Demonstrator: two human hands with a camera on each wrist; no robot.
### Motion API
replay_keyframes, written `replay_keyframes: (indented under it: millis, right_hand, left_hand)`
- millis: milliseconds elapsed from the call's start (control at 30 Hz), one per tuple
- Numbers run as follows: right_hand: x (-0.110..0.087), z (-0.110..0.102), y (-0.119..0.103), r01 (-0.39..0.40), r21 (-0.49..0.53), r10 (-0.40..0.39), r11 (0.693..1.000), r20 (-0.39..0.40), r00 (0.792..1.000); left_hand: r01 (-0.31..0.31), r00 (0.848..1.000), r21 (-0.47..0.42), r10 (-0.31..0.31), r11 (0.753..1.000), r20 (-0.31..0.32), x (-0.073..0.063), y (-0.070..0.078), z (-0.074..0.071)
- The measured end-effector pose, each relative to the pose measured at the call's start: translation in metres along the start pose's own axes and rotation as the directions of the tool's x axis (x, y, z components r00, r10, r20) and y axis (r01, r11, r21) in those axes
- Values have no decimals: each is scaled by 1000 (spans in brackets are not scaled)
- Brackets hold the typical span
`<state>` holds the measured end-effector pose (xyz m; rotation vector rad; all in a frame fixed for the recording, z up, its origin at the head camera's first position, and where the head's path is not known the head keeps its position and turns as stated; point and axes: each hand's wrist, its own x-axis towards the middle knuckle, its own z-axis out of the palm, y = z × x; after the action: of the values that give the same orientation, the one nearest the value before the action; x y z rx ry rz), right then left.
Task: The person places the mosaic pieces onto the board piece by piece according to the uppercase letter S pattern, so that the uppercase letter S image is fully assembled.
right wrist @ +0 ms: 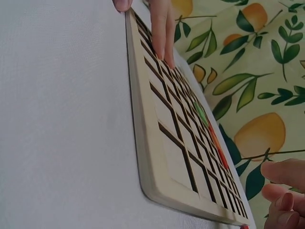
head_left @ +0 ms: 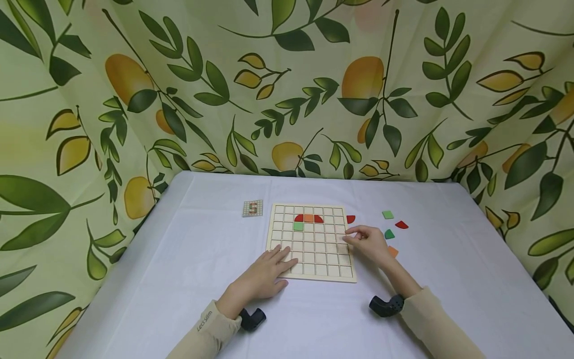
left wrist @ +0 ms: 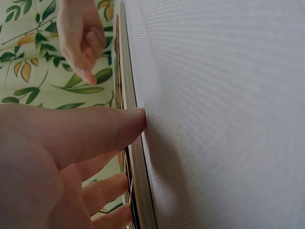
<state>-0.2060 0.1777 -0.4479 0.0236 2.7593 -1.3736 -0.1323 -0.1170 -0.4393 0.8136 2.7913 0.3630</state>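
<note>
A square wooden grid board [head_left: 323,269] lies on the white cloth. In its upper rows sit an orange square [head_left: 308,218] between two red rounded pieces and, below the left one, a green square [head_left: 298,226]. My left hand [head_left: 263,275] rests spread on the board's lower left, its thumb [left wrist: 119,125] by the near edge. My right hand [head_left: 368,244] hovers at the board's right edge, fingers loosely bent, with nothing visible between thumb and index finger. Close to it, a red rounded piece [head_left: 351,219] lies just off the board's upper right edge.
A small pattern card [head_left: 252,208] lies left of the board. Several loose pieces lie right of it: a light green square [head_left: 387,215], a red piece [head_left: 401,225], a dark green piece [head_left: 389,234] and an orange piece [head_left: 393,251]. A leaf-and-fruit curtain [head_left: 287,99] hangs behind the table.
</note>
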Motion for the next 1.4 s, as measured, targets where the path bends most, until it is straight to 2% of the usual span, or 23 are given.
replay_keyframes:
  millis: [400,767,1067,1400]
  right_hand:
    - [-1,-21,16,-15,-44,14,999,-32,999]
    - [-1,-42,27,-64,-17,63,998,-59,996]
    - [1,-52,41,-83,-76,73,994,-129,989]
    - [2,-60,51,-210,-34,202,977,-159,966]
  left_hand:
    - [-1,1000,-3,1,1000,-5,-1,0,0]
    - [0,1000,-3,0,1000,-7,0,0,0]
    - [1,1000,5,-1,1000,-3,-1,0,0]
    - [1,1000,10,-1,1000,-4,-1,0,0]
